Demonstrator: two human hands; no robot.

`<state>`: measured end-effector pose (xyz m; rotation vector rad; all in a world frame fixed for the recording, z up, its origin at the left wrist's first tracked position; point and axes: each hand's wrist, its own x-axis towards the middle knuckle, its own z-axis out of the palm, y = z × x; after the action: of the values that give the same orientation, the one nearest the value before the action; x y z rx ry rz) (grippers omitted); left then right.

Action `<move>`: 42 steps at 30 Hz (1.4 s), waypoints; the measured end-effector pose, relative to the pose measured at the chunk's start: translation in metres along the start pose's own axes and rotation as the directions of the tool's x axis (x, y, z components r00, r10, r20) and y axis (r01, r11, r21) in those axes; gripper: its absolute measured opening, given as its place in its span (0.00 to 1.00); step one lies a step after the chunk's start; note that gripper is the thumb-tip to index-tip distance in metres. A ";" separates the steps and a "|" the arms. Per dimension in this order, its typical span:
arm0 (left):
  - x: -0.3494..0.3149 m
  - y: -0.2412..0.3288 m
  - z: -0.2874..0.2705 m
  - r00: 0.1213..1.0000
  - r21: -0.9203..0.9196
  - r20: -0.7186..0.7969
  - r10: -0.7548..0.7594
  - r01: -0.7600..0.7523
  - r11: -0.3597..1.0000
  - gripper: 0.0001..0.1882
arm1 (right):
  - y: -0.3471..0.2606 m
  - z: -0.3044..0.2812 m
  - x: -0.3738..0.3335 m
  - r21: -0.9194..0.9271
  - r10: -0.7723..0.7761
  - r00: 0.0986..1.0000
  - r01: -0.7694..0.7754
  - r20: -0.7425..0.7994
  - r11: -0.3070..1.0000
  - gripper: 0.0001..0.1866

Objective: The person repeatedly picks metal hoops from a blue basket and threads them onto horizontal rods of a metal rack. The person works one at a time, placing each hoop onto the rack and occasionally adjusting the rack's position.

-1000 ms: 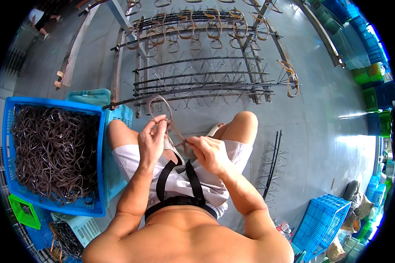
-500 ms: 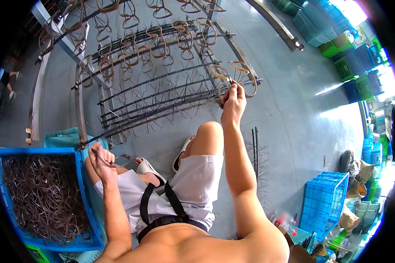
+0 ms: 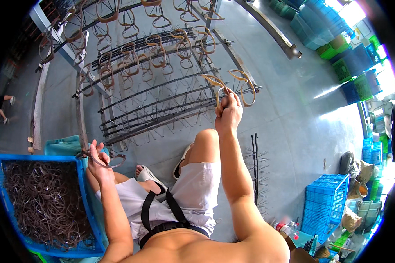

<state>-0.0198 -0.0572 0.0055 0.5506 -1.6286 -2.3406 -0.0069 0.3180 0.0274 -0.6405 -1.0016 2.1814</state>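
Observation:
My right hand [image 3: 229, 113] is closed, its fingertips pinching a tan eyeglass frame [image 3: 218, 98] at the right end of a low rack bar [image 3: 171, 105] with thin wire prongs. Just right of those fingers is another tan loop [image 3: 249, 98]; whether it belongs to the same frame I cannot tell. Down at the left, my left hand [image 3: 100, 166] holds a dark brown eyeglass frame [image 3: 118, 165], with some fingers raised. Beside that hand, a blue crate [image 3: 81, 193] is heaped with tangled brown eyeglass frames [image 3: 44, 206].
More eyeglass frames [image 3: 156, 50] hang in rows on the rack's upper bars. A loose pronged bar [image 3: 255, 166] lies on the floor right of my knee. Blue basket [image 3: 324, 204] and plastic bottles [image 3: 287, 229] stand at lower right; stacked crates [image 3: 314, 26] line the far right.
My left fingers have loosened and spread around the brown frame, which has turned flatter. My right hand has shifted slightly left and nearer, still pinching the tan frame.

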 end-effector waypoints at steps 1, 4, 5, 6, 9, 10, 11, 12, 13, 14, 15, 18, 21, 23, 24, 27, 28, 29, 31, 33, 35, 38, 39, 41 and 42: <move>0.001 -0.002 -0.001 1.000 0.005 0.002 0.007 -0.007 1.000 0.21 | 0.003 0.001 0.000 0.027 0.002 1.000 -0.002 -0.002 1.000 0.12; 0.003 -0.006 -0.005 1.000 0.020 0.008 0.016 -0.016 1.000 0.21 | 0.008 0.002 -0.001 0.080 -0.005 1.000 0.007 -0.018 0.997 0.11; 0.003 -0.006 -0.005 1.000 0.025 0.011 0.017 -0.018 1.000 0.21 | 0.008 0.004 -0.002 0.081 -0.016 0.999 0.018 -0.028 0.997 0.11; 0.002 -0.006 -0.005 1.000 0.035 0.008 0.021 -0.021 0.999 0.21 | 0.008 0.004 -0.002 0.082 -0.026 0.999 0.029 -0.040 0.996 0.11; -0.001 -0.006 -0.004 0.999 0.067 0.008 0.034 -0.034 0.997 0.21 | 0.011 0.003 -0.001 0.082 -0.024 1.000 0.023 0.004 0.996 0.11; -0.001 -0.006 -0.006 0.999 0.076 0.011 0.041 -0.042 0.996 0.21 | 0.010 0.004 -0.002 0.072 -0.020 1.000 0.019 0.005 0.997 0.12; 0.000 -0.007 -0.008 0.999 0.085 0.014 0.048 -0.050 0.995 0.21 | 0.008 0.007 -0.003 0.058 -0.016 1.000 0.017 -0.018 0.998 0.12; 0.000 -0.009 -0.012 0.998 0.089 0.022 0.059 -0.061 0.994 0.21 | 0.008 0.008 -0.003 0.064 -0.013 0.999 0.015 -0.033 0.998 0.12; 0.001 -0.011 -0.014 0.997 0.093 0.029 0.070 -0.072 0.993 0.21 | 0.008 0.008 -0.004 0.069 -0.009 0.999 0.013 -0.049 0.998 0.12; 0.001 -0.012 -0.015 0.996 0.097 0.036 0.080 -0.083 0.992 0.20 | 0.009 0.009 -0.004 0.074 -0.006 0.998 0.010 -0.064 0.997 0.12; 0.001 -0.012 -0.016 0.996 0.106 0.024 0.080 -0.082 0.991 0.21 | 0.010 0.009 -0.004 0.079 -0.012 0.998 0.016 -0.055 0.997 0.12; -0.003 -0.010 -0.010 0.997 0.130 -0.006 0.080 -0.078 0.988 0.21 | 0.011 0.007 -0.004 0.082 -0.024 0.999 0.027 -0.031 0.996 0.11; -0.006 -0.008 -0.006 0.995 0.169 -0.019 0.094 -0.089 0.982 0.20 | 0.009 0.004 -0.004 0.072 -0.017 1.000 0.017 0.005 0.997 0.11; -0.007 -0.005 -0.004 0.994 0.221 -0.016 0.105 -0.099 0.970 0.19 | 0.009 0.001 -0.004 0.062 -0.015 0.999 0.013 0.038 0.998 0.12; -0.007 -0.005 -0.003 0.994 0.245 -0.013 0.111 -0.105 0.964 0.19 | 0.011 -0.002 -0.004 0.035 -0.039 0.996 0.037 0.078 0.999 0.12; -0.006 -0.008 -0.005 0.992 0.283 -0.007 0.128 -0.121 0.952 0.19 | 0.016 -0.010 -0.011 -0.053 -0.079 0.983 0.089 0.169 0.995 0.13; -0.006 -0.011 -0.007 0.991 0.273 -0.007 0.135 -0.128 0.954 0.19 | 0.017 -0.012 -0.015 -0.098 -0.096 0.978 0.115 0.184 0.989 0.14; -0.005 -0.012 -0.010 0.990 0.263 -0.007 0.142 -0.135 0.955 0.19 | 0.018 -0.013 -0.019 -0.142 -0.111 0.973 0.141 0.200 0.980 0.14; -0.007 -0.012 -0.011 0.990 0.294 -0.011 0.142 -0.133 0.946 0.19 | 0.019 -0.015 -0.020 -0.220 -0.152 0.963 0.201 0.221 0.954 0.14; -0.010 -0.010 -0.006 0.991 0.313 -0.014 0.137 -0.126 0.941 0.19 | 0.016 -0.018 -0.019 -0.292 -0.179 0.954 0.247 0.239 0.924 0.14; -0.013 -0.006 -0.003 0.990 0.321 -0.028 0.136 -0.120 0.939 0.19 | 0.017 -0.018 -0.018 -0.322 -0.187 0.948 0.267 0.258 0.908 0.13; -0.010 -0.008 -0.007 0.992 0.291 -0.024 0.121 -0.109 0.951 0.19 | 0.016 -0.020 -0.016 -0.347 -0.194 0.944 0.283 0.268 0.894 0.13; -0.010 -0.007 -0.007 0.993 0.296 -0.016 0.119 -0.109 0.949 0.19 | 0.014 -0.019 -0.015 -0.373 -0.205 0.941 0.297 0.268 0.879 0.13; -0.012 -0.004 -0.007 0.993 0.310 0.002 0.119 -0.113 0.944 0.19 | 0.013 -0.019 -0.014 -0.379 -0.215 0.943 0.302 0.254 0.875 0.13; -0.013 -0.002 -0.005 0.994 0.312 -0.001 0.105 -0.100 0.945 0.19 | 0.014 -0.020 -0.014 -0.361 -0.216 0.946 0.294 0.242 0.885 0.13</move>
<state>-0.0061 -0.0558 0.0039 0.5287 -1.9838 -2.0108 0.0106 0.3102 0.0073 -0.4396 -1.5617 1.8459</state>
